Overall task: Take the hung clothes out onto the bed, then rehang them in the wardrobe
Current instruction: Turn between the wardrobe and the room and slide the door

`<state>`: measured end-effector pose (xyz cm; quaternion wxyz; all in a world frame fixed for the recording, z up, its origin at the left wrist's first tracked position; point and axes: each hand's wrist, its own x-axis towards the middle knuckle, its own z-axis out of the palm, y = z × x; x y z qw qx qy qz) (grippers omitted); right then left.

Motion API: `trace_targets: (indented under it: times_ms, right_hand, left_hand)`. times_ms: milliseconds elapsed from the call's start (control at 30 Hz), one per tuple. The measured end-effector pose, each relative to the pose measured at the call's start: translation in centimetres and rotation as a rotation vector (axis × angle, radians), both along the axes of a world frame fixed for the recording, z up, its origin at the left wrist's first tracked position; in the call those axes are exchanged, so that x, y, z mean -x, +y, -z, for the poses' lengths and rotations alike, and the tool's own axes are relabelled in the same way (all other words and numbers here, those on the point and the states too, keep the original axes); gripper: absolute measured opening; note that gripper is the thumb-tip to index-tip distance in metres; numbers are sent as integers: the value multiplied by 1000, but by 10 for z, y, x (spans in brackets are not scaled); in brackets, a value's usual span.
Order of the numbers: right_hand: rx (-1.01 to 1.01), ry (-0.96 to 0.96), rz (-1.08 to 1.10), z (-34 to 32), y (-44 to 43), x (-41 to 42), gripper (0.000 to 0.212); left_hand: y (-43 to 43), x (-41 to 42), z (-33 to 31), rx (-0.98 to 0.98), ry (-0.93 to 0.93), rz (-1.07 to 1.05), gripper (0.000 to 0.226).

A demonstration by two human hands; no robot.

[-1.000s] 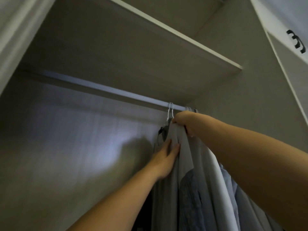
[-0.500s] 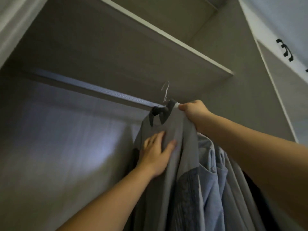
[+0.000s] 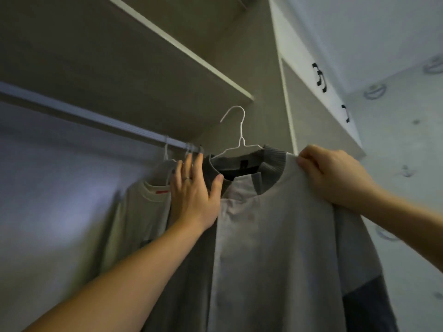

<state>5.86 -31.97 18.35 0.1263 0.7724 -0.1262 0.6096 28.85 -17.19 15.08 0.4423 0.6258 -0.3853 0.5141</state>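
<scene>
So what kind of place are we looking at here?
Most likely the inside of a home wardrobe: a hanging rail runs under a shelf, a grey jacket sits on a white wire hanger, and cupboard doors with black handles stand alongside.

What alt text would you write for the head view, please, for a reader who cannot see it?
The right hand pinches the shoulder of a grey jacket on a white wire hanger, its hook off the wardrobe rail; the open left hand rests flat on its front.
</scene>
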Motion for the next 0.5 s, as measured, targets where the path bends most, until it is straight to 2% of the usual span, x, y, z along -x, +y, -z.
trace_targets:
  times_ms: [100,267,500]
  right_hand:
    - [52,-16,110,20,-41,56,28]
    - [101,-46,319,45,-98,161,30]
    - [94,-77,583,86,-159,334,33]
  left_hand:
    - [-45,36,6,-18,-73,55,78]
    - [-127,123,24,-85,-132,141,65]
    - [-249,263,59,-186,-145,576,50]
